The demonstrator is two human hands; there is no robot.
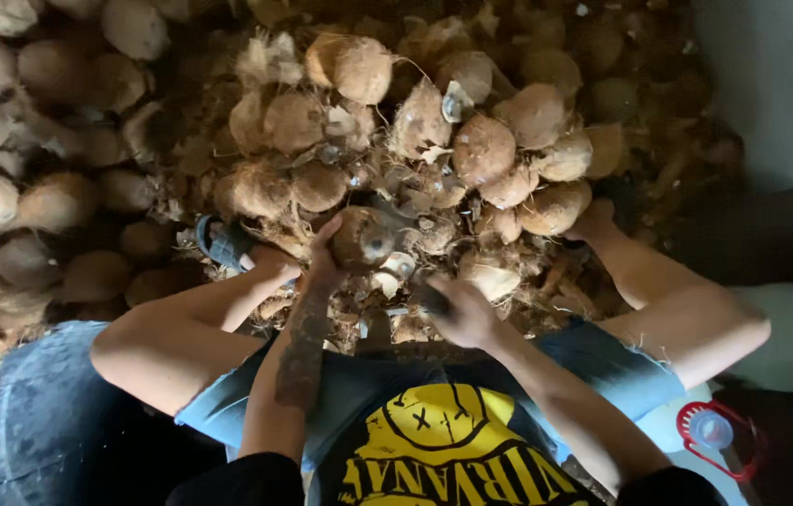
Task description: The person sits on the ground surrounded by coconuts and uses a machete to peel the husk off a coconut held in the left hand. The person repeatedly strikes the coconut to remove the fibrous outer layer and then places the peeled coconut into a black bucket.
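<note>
Honestly, from where I'm watching, it's all about that one coconut (362, 237). The left hand (320, 265) has it: fingers curled up around its near-left side, closed onto the husk, holding it just above a dark upright tool (376, 323) between the knees. I can't make out the tool's tip, the nut hides it.

The right hand (464, 312) sits just right of and below the gripped nut, fingers folded down onto something dark. Whether it's actually clamped on a handle or just pressing into the husk scraps (490, 278), I can't tell, too murky.

Beyond the grip, touching its far side, is the big coconut pile (481, 150), and off to the left a second heap (3, 197) in shadow. A blue sandal (223, 242) is just left of the holding wrist.

My take on doing this bit well: keep the nut centred over the tool, fingers wrapped around the sides and never under it, and get the second hand onto the opposite side so it doesn't roll. One-handed like this looks wobbly to me.
</note>
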